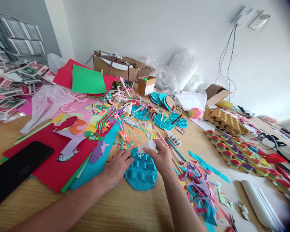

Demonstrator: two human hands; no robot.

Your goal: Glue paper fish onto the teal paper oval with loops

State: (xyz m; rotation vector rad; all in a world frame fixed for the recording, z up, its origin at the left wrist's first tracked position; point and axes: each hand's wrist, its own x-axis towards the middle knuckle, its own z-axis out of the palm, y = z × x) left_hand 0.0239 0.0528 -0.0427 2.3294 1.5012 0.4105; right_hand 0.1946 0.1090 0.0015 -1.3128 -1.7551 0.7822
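Observation:
My right hand (162, 158) is closed around a small white glue bottle (148, 146), tilted so its nozzle end points down and left over the far part of a round blue paper disc (141, 175). Raised loops of blue paper strip cover the disc, which lies on the table. My left hand (118, 167) rests at the disc's left edge, palm down, fingers laid out and holding nothing. Beyond the hands lie an orange paper fish (124, 136) and tiny colored scraps. A second glue bottle (173, 138) with a dark label lies to the right, near pencils (176, 149).
Colored paper sheets (48, 161) and a black phone (36, 156) lie left. Paper offcuts (198, 183), a painted egg carton (234, 151), a white case (261, 204) and scissors (232, 224) are on the right. Other blue discs (169, 120) and cardboard boxes (113, 67) stand farther back.

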